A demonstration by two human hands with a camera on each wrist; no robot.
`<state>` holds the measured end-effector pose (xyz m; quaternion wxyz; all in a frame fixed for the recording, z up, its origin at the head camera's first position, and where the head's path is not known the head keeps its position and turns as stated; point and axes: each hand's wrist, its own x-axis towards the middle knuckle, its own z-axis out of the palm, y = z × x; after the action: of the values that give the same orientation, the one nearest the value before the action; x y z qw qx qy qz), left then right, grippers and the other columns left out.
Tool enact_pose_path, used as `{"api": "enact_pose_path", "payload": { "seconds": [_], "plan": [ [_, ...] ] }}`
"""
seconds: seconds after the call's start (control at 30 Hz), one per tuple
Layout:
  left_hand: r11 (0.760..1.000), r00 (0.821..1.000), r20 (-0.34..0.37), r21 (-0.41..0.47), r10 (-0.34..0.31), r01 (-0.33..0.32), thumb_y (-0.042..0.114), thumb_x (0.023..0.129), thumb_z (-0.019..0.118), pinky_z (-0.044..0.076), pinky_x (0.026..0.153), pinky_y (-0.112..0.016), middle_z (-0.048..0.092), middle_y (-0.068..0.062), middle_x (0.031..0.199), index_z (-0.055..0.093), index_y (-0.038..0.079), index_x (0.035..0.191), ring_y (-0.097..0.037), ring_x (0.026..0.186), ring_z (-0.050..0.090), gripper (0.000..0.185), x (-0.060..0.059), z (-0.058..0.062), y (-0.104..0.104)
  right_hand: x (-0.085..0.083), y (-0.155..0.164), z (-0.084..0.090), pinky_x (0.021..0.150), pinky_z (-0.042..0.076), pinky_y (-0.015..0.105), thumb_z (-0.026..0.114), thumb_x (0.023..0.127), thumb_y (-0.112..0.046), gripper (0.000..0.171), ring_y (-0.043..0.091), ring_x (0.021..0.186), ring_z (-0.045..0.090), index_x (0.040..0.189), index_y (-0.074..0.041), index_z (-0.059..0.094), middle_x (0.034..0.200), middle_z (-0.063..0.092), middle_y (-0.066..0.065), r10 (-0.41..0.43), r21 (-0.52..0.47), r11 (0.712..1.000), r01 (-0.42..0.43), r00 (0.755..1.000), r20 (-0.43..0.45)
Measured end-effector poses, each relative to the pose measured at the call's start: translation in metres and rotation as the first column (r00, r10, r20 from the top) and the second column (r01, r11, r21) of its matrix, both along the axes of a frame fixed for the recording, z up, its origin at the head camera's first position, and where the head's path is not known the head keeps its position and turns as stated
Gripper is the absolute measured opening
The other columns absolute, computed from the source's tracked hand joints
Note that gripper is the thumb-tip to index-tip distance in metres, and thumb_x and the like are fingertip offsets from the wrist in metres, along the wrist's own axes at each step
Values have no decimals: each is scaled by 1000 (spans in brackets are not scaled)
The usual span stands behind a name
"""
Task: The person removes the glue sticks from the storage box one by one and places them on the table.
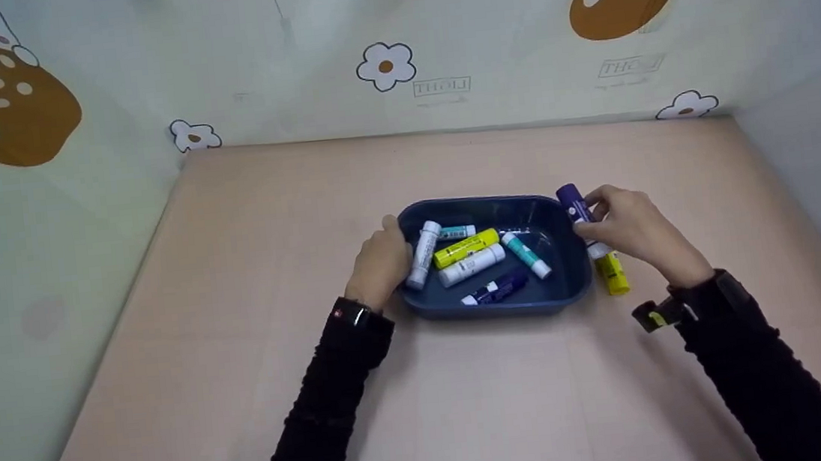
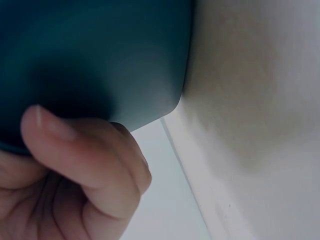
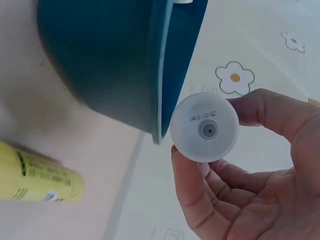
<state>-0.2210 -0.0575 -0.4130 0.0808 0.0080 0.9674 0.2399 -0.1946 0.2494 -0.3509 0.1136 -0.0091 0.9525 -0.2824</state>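
- We see our right hand (image 1: 632, 228) holding a purple stick (image 1: 576, 208) at the right rim of the blue tray (image 1: 566, 245), fingers and thumb curled round it.
- From the right wrist view, the stick's white round end (image 3: 205, 127) faces the camera, pinched between thumb (image 3: 272, 112) and fingers (image 3: 192, 192), just beside the tray's edge (image 3: 162, 75).
- Our left hand (image 1: 382, 262) rests against the tray's left wall; in the left wrist view the thumb (image 2: 75, 145) presses on the tray's outer side (image 2: 100, 55), the other fingers curled below it.
- A yellow stick (image 1: 613, 273) lies on the table (image 1: 266, 222) just outside the tray's right wall, under our right hand.
- Inside the tray lie a white stick (image 1: 423, 255) near our left hand, a small teal one (image 1: 457, 233), a yellow one (image 1: 466, 248), a second white one (image 1: 472, 265), a teal-and-white one (image 1: 526, 255) and a purple one (image 1: 495, 288) at the near side.
- Patterned walls (image 1: 385, 66) stand round the table.
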Motion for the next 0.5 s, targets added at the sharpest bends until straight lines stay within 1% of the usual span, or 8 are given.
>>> {"api": "enact_pose_path", "payload": {
  "seconds": [0.3, 0.43, 0.5],
  "plan": [
    [1000, 1000, -6, 4, -9, 9, 15, 93, 42, 50, 74, -48, 62, -24, 101, 42, 0, 112, -37, 90, 63, 24, 1, 0, 0, 8, 26, -11, 64, 50, 25, 59, 88, -28, 58, 25, 83, 57, 128, 10, 42, 106, 54, 25, -35, -21, 999, 36, 999, 28],
    [1000, 1000, -24, 1, -18, 18, 15, 93, 43, 49, 72, -47, 63, -24, 99, 42, 0, 112, -37, 87, 64, 24, 2, -1, 0, 11, 34, -16, 63, 50, 25, 58, 88, -26, 57, 24, 82, 57, 129, 10, 41, 107, 53, 26, -59, -20, 998, 60, 998, 34],
    [1000, 1000, -22, -2, -16, 16, 15, 93, 43, 49, 72, -47, 63, -24, 99, 42, 0, 112, -37, 87, 64, 25, 2, -1, -1, 12, 37, -19, 63, 50, 25, 57, 88, -26, 57, 24, 81, 57, 129, 10, 41, 107, 53, 27, -69, -22, 997, 69, 997, 39]
  ]
}}
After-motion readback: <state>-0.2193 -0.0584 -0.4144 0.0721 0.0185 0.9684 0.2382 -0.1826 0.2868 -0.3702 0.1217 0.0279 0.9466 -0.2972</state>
